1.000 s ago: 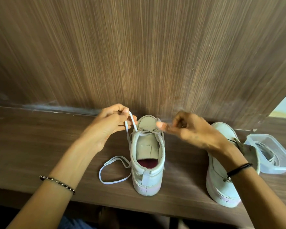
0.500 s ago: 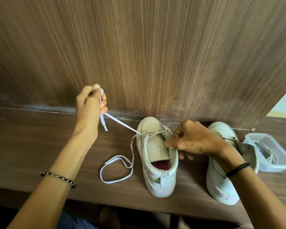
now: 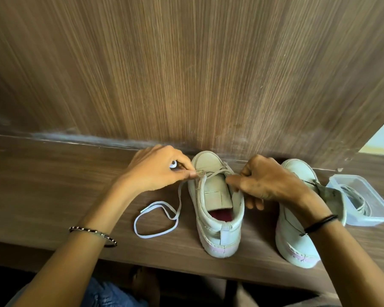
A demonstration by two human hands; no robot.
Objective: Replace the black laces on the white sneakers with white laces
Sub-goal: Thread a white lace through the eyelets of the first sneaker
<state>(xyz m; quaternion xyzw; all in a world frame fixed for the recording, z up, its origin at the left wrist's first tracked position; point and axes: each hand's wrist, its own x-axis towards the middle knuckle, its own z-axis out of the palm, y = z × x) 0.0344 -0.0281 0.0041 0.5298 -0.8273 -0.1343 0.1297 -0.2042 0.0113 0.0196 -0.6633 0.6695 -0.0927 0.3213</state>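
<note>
Wood-grain panelling backs the brown ledge (image 3: 53, 185) where the white sneaker (image 3: 217, 220) stands. The left hand (image 3: 157, 171), lifted high a moment ago, has dropped to the sneaker's left eyelets, pinching the white lace (image 3: 155, 233). The right hand (image 3: 268, 180) grips the sneaker's right collar. Slack lace loops left of the sneaker.

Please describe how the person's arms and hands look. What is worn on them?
Both forearms are bare; no sleeves show. The left hand has a thin bracelet of dark and light segments at its wrist. The right hand has a thin black band at its wrist. No rings show.
</note>
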